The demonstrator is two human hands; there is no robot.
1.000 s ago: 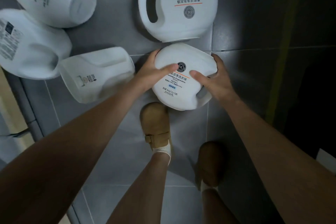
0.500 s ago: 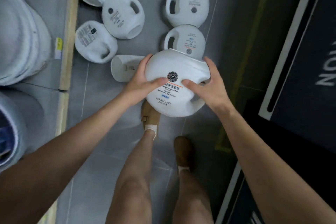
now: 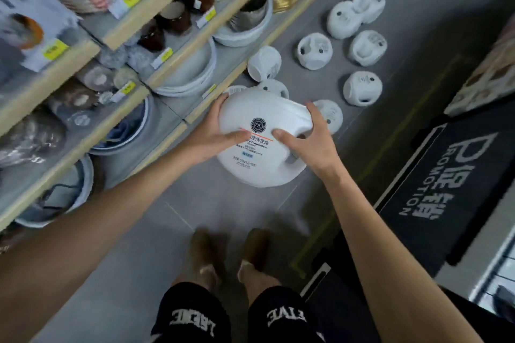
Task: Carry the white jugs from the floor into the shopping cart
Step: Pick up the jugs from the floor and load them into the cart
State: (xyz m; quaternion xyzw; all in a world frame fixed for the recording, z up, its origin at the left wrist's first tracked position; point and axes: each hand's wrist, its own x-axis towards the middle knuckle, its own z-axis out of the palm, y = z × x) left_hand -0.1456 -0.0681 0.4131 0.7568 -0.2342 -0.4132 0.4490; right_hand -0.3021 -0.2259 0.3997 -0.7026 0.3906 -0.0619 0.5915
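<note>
Floor mat (image 3: pixel 461 167) reads "PROMOTION" — held jug (image 3: pixel 259 175) label shows "DL" and "Capsules"

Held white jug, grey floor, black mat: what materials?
Round white jug: likely moulded plastic, satin finish; moulded-in handle, printed label. Grey floor: looks like smooth tile; thin joint lines, soft sheen. Black promotion mat: matte, perhaps rubber or carpet; blur leaves it open.

I'm seeing the person wearing black shorts (image 3: pixel 189 299) with white block lettering across each leg, white socks (image 3: pixel 207 269) and blurred brown shoes (image 3: pixel 206 243); both forearms (image 3: pixel 111 217) are showing bare.
</note>
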